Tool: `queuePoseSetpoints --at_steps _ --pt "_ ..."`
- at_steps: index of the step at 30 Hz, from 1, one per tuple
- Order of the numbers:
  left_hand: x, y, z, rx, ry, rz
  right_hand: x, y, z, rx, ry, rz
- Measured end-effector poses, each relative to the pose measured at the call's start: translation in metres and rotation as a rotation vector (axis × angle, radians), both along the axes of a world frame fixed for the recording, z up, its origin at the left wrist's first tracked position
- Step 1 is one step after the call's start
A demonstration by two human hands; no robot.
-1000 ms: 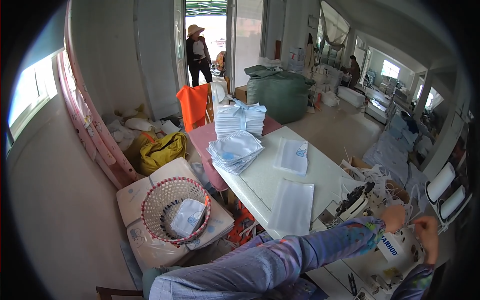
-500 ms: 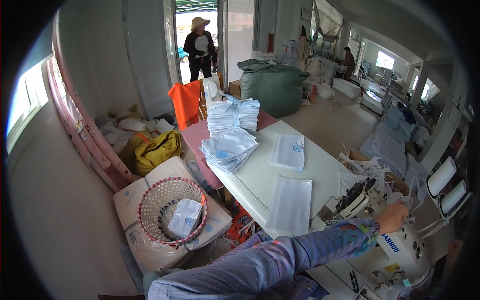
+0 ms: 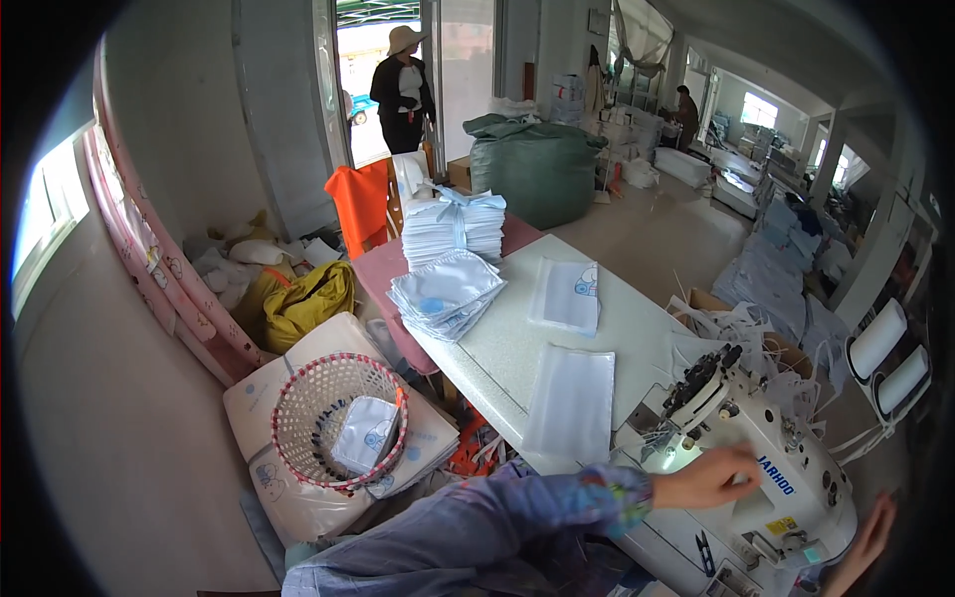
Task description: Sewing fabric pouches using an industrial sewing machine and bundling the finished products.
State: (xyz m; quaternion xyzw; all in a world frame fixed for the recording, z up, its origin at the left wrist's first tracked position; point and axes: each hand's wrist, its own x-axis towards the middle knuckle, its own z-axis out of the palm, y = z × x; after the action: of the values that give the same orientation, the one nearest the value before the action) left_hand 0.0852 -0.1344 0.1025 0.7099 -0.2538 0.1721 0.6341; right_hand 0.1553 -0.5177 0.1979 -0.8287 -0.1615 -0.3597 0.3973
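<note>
My left hand (image 3: 708, 478) is in front of the white sewing machine (image 3: 796, 488), its fingers curled and slightly blurred. I see nothing in it. At the right edge, beside the end of the machine, my right hand (image 3: 873, 537) shows with its fingers stretched out; it is partly in shadow. The machine's lamp is lit near the needle area. A plain white fabric piece (image 3: 572, 403) lies flat on the pale table left of the machine. Beyond it is a white fabric piece with a blue print (image 3: 565, 296). Small black thread snips (image 3: 704, 553) lie near the machine.
A tied stack of white cloths (image 3: 453, 231) and a looser pile (image 3: 445, 294) stand on the table's far left. A woven basket (image 3: 338, 423) with folded cloth sits on wrapped packs. White thread cones (image 3: 877, 333) stand at right. A person in a hat (image 3: 403, 95) stands by the doorway.
My left hand has come down and leftward from the top of the sewing machine to in front of it. My right hand has come into plain sight at the right edge. The view has shifted slightly.
</note>
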Motion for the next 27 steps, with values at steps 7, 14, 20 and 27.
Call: queuePoseSetpoints --at_steps 7,14,20,27 --pt "-0.046 0.106 -0.057 0.399 0.133 0.504 -0.161 0.161 -0.117 -0.185 0.613 0.232" --pt "-0.039 0.193 -0.119 0.893 0.230 0.981 -0.139 0.283 -0.169 -0.069 0.693 0.670" --pt "-0.055 0.180 -0.126 0.878 0.156 0.782 -0.136 0.347 -0.181 -0.399 0.223 0.629" --pt "-0.062 0.182 -0.122 0.868 0.152 0.760 -0.139 0.348 -0.206 -0.568 0.061 0.541"
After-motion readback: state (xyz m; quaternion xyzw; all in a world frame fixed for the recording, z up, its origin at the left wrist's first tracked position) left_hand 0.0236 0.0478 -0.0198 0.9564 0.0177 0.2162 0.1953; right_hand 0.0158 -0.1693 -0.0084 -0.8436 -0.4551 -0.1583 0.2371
